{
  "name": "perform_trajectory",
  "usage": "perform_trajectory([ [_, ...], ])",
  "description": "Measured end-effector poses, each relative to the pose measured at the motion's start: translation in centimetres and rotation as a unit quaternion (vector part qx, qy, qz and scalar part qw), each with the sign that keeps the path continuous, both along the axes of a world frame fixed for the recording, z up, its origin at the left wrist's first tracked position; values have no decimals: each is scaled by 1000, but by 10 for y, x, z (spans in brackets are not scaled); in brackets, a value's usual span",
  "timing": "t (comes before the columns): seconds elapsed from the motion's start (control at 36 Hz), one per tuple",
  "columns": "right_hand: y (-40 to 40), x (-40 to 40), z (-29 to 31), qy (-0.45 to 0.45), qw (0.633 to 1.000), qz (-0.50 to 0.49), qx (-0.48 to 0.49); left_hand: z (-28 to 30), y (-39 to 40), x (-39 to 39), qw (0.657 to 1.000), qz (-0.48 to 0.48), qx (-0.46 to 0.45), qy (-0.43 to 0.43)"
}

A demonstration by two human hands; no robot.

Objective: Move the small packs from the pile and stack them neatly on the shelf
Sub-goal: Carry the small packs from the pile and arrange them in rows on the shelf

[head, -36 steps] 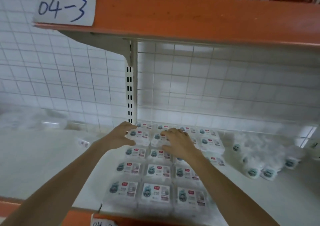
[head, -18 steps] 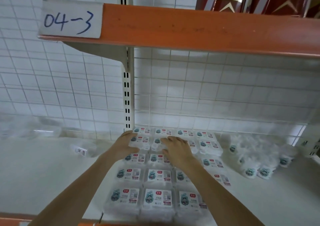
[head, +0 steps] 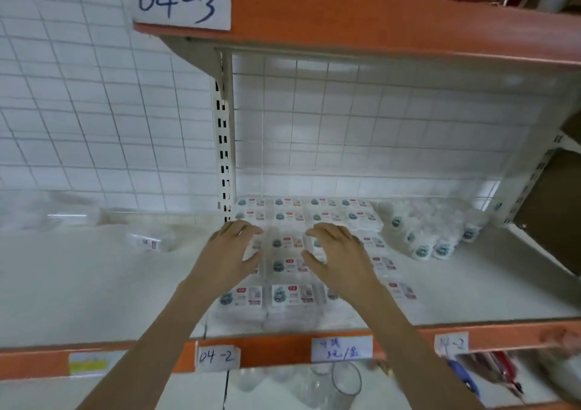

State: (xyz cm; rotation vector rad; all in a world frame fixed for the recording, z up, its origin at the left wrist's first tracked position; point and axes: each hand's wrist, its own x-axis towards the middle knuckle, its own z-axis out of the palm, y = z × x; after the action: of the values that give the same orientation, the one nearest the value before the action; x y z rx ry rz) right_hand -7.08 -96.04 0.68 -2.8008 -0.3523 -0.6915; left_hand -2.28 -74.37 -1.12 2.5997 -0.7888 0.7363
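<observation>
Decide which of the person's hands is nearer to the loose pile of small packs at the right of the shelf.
The right hand is nearer: the pile lies just to its right. The left hand hovers further left, across the stacked rows.

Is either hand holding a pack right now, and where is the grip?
Neither. The left hand and right hand hover open over the stacked packs, fingers spread, gripping nothing.
</observation>
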Motion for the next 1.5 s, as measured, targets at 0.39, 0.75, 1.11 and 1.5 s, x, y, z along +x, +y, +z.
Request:
perform_trajectory([
  [0.39, -2, -149, -62, 53, 998, -21, 9, -66, -13, -149, 999, -11, -25, -18],
  [0.75, 54, -198, -81, 145, 979, 143, -3, -87, 52, -272, 979, 195, -27, 59],
  [1.11, 249, -240, -87, 205, 891, 401, -55, -86, 222, -418, 886, 436, -38, 156],
  [1.5, 423, -213, -83, 235, 900, 360, -66, -83, 422, -390, 895, 401, -63, 184],
])
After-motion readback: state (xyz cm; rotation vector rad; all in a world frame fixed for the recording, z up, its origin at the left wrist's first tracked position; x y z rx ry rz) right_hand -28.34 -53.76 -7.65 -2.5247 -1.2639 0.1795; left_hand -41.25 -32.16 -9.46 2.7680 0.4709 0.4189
